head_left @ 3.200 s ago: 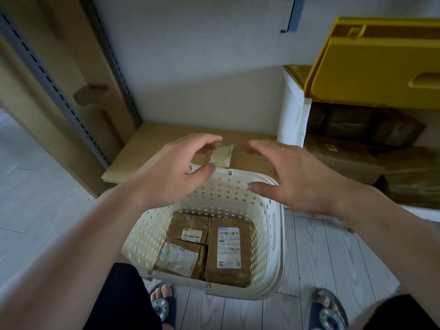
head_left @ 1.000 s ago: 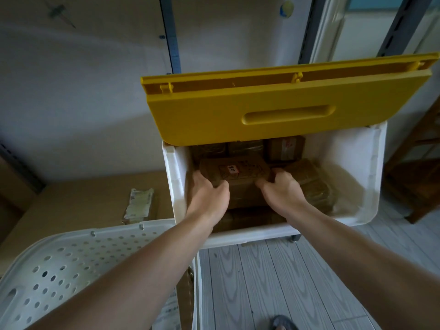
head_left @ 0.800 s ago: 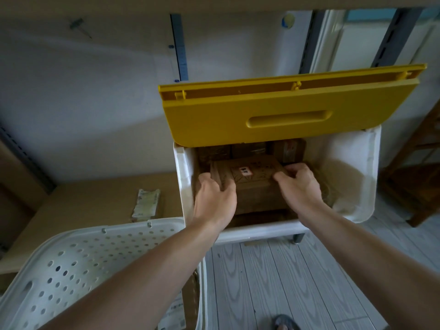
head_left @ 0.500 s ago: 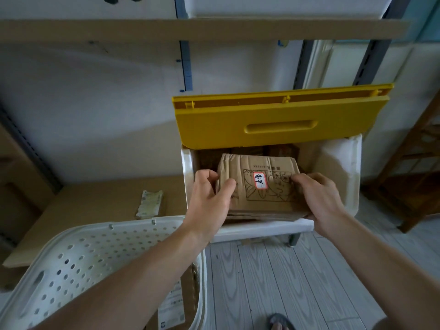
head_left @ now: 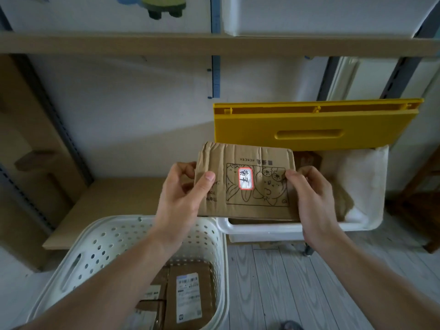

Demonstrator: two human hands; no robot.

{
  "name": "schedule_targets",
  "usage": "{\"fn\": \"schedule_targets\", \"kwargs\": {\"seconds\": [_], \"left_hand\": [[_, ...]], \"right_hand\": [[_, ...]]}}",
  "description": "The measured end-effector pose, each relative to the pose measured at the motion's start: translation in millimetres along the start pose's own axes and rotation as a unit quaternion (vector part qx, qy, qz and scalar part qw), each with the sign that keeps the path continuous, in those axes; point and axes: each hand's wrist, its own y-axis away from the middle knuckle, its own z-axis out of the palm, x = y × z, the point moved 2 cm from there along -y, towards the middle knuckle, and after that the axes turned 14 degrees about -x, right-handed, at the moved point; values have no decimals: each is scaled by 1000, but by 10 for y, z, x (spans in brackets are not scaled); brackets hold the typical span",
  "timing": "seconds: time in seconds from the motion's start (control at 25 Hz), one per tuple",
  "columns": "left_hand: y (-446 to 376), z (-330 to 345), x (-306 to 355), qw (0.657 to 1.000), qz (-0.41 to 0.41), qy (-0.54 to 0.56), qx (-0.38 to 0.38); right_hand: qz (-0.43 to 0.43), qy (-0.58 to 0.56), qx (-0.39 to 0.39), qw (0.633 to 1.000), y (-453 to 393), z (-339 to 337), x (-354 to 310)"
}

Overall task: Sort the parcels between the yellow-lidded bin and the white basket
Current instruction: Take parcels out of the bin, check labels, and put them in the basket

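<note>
Both hands up, brown parcel [head_left: 245,179] held between them above the front rim of the yellow-lidded bin [head_left: 316,129]!

I see its long axis running nine to three, printed face toward me, print upside down. Left hand [head_left: 183,198] pinches its nine o'clock edge, right hand [head_left: 312,196] its three o'clock edge. White basket [head_left: 100,236] at seven o'clock holds labelled parcels [head_left: 188,296].

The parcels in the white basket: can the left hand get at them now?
Probably not yet: the left hand and right hand both grip the cardboard parcel. The white basket is open-topped.
</note>
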Motion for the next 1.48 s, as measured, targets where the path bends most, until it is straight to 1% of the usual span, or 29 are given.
{"fn": "schedule_targets", "kwargs": {"seconds": [0.08,0.2,0.32,0.44,0.56,0.72,0.92,1.04,1.2,1.28,1.4,1.48], "left_hand": [[24,-212,46,999,17,31,16],[64,-524,74,996,22,75,39],[149,-808,84,991,32,115,64],[218,-1022,88,987,41,121,97],[256,-1192,108,985,54,110,123],[271,-1405,115,983,65,82,151],[234,-1571,68,984,67,70,151],[201,-1634,44,984,65,72,150],[160,-1629,-5,984,52,58,158],[148,-1614,-27,983,27,-7,182],[122,-1643,-49,964,0,-150,220],[112,-1674,-81,954,-16,-174,244]], "right_hand": [[-33,-11,-29,999,5,210,-59],[-78,5,-72,994,38,488,-124],[-111,10,-98,989,39,760,-141],[-142,6,-109,984,-10,1028,-153],[-152,-11,-114,982,-94,1253,-131],[-130,-57,-136,980,-208,1517,-57],[-102,-82,-157,979,-322,1669,18],[-40,-110,-172,978,-401,1731,98],[46,-177,-197,963,-451,1812,136],[60,-201,-195,958,-490,1809,140],[65,-210,-205,954,-527,1784,133],[65,-219,-228,947,-530,1773,133]]}}
